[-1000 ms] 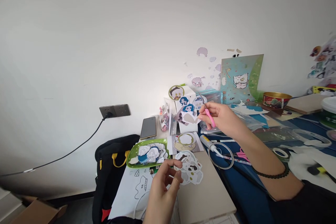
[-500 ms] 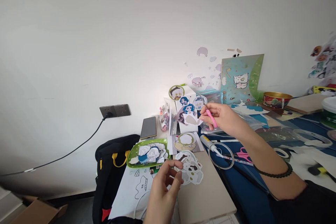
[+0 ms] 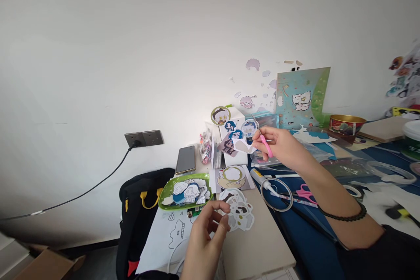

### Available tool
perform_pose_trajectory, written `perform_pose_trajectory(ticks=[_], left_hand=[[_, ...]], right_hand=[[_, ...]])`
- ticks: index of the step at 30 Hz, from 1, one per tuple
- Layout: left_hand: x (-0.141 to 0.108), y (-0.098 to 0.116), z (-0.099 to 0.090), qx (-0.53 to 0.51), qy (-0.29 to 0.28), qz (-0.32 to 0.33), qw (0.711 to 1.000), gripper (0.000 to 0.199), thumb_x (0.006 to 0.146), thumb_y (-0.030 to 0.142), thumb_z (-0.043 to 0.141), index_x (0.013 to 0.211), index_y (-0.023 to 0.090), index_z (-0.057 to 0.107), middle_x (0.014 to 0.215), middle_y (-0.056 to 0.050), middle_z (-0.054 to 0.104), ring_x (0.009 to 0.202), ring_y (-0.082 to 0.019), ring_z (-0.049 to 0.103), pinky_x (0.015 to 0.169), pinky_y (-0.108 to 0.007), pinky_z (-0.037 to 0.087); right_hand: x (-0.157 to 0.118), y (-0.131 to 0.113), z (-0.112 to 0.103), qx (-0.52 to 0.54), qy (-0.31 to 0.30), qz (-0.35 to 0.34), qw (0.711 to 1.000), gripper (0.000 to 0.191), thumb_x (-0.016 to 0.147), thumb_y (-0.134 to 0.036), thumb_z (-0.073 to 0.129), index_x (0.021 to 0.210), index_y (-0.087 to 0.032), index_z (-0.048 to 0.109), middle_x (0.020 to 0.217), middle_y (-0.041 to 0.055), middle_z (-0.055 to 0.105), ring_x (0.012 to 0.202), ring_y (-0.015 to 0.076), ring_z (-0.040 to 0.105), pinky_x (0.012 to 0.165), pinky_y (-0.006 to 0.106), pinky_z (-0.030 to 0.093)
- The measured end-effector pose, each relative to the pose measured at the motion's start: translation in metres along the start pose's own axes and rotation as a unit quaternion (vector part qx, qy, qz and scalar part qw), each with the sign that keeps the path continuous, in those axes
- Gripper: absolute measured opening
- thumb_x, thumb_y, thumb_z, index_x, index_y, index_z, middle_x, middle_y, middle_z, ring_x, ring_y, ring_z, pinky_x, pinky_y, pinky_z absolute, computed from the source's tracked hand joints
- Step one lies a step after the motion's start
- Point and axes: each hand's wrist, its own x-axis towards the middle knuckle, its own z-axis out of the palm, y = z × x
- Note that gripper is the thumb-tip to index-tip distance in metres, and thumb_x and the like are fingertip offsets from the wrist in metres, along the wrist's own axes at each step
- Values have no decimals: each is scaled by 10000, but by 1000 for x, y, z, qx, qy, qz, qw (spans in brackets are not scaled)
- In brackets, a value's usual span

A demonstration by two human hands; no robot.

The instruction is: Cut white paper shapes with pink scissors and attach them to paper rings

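While the right hand [image 3: 278,146] is raised in front of the white box [image 3: 241,160], its fingers are closed around a slim pink-handled tool [image 3: 266,146], metal tip pointing up toward the wall. A white paper piece [image 3: 244,145] with a grey patch sits at those same fingertips, below the blue-haired character cutouts [image 3: 230,127] on the box. Beaded bracelet [image 3: 343,215] on the right wrist.

Left hand [image 3: 205,236] lower and nearer the wearer, well apart from the right; fingers half curled, thumb and forefinger parted, nothing visible between them. Just beside its fingertips: a pile of white cutouts [image 3: 242,216] on a pale board [image 3: 259,245]. Beyond the left hand, a green tray [image 3: 201,177] of paper figures, with a phone [image 3: 186,159] lying behind it.

To the right, on the blue-covered tabletop [image 3: 303,245]: pink-handled scissors [image 3: 306,194], partly hidden by the right forearm, and a white tube [image 3: 259,177] with a yellow label.
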Motion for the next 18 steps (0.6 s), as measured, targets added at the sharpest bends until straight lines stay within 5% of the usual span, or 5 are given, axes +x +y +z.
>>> perform_pose_trajectory(ticks=[18], left_hand=[[1, 0, -1, 29, -25, -11, 999, 238, 833, 383, 496, 910, 176, 584, 747, -37, 551, 667, -179, 481, 620, -276, 376]], right_hand=[[2, 3, -1, -6, 1, -20, 1000, 117, 700, -276, 658, 734, -204, 572, 724, -11, 621, 415, 95, 526, 496, 281, 480]])
